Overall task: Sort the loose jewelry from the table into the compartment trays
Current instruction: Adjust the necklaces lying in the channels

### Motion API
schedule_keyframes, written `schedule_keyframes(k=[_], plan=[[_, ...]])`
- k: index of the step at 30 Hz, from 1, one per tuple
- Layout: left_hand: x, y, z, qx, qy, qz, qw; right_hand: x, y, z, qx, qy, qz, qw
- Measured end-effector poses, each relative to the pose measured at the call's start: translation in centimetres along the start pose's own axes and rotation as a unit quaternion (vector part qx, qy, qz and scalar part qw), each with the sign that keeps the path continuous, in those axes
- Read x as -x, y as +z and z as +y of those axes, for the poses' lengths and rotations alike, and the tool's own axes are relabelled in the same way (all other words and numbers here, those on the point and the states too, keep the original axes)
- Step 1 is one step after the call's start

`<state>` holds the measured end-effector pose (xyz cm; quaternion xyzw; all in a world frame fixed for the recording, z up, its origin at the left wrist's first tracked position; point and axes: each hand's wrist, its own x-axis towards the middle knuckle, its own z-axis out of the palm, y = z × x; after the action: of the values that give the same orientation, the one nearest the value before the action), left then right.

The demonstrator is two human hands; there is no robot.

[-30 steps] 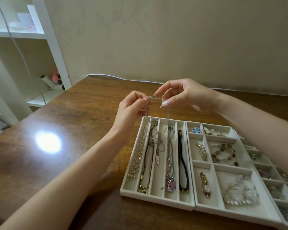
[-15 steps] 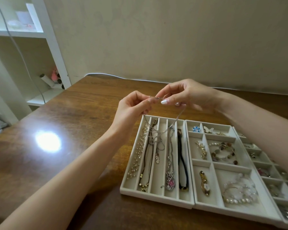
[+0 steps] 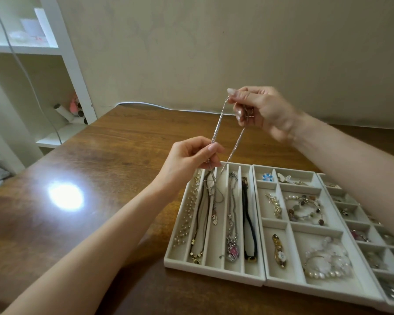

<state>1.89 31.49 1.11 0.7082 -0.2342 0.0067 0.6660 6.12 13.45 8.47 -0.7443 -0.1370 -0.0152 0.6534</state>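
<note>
The trays (image 3: 328, 294) already hold lots of jewelry (image 3: 232, 253), but one silver chain (image 3: 218, 123) is not in yet: the right hand (image 3: 263, 110) pinches it high, the left hand (image 3: 190, 160) low, just over the necklace tray (image 3: 214, 272)

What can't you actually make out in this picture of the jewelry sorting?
- Head view: the rightmost tray is cut off by the frame edge and partly covered by the right forearm; its small pieces blur.
- The upper end of the silver chain is hidden in the right hand.
- Its lower end disappears behind the left hand.
</note>
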Motion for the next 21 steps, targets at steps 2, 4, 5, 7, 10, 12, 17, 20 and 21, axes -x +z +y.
schedule_keyframes(k=[2,4,5,7,10,12,17,20,21], plan=[[0.0,-0.1,-0.1,-0.010,0.000,0.001,1.000,-0.4,-0.3,0.0,-0.010,0.000,0.027,1.000],[-0.1,-0.1,-0.2,-0.013,-0.001,0.000,1.000,-0.6,-0.5,-0.1,-0.019,-0.004,0.041,0.999],[-0.1,-0.1,-0.3,-0.013,-0.002,-0.001,1.000,-0.7,-0.6,-0.2,-0.023,-0.007,0.045,0.999],[-0.2,0.0,-0.4,-0.008,-0.007,-0.005,1.000,-0.8,-0.7,-0.7,-0.031,-0.016,0.052,0.998],[-0.2,0.2,-0.8,-0.006,-0.019,-0.012,1.000,-0.8,-0.9,-1.8,-0.050,-0.029,0.066,0.996],[-0.2,0.3,-1.0,-0.006,-0.022,-0.011,1.000,-0.9,-1.1,-2.6,-0.049,-0.037,0.068,0.996],[-0.3,0.2,-1.4,-0.008,-0.030,-0.005,1.000,-0.8,-1.0,-4.4,-0.040,-0.055,0.073,0.995],[-0.3,0.3,-1.7,-0.022,-0.030,-0.002,0.999,-0.6,-0.8,-5.3,-0.032,-0.065,0.075,0.995],[-0.3,0.3,-1.9,-0.032,-0.030,-0.001,0.999,-0.5,-0.7,-5.6,-0.032,-0.068,0.076,0.994]])
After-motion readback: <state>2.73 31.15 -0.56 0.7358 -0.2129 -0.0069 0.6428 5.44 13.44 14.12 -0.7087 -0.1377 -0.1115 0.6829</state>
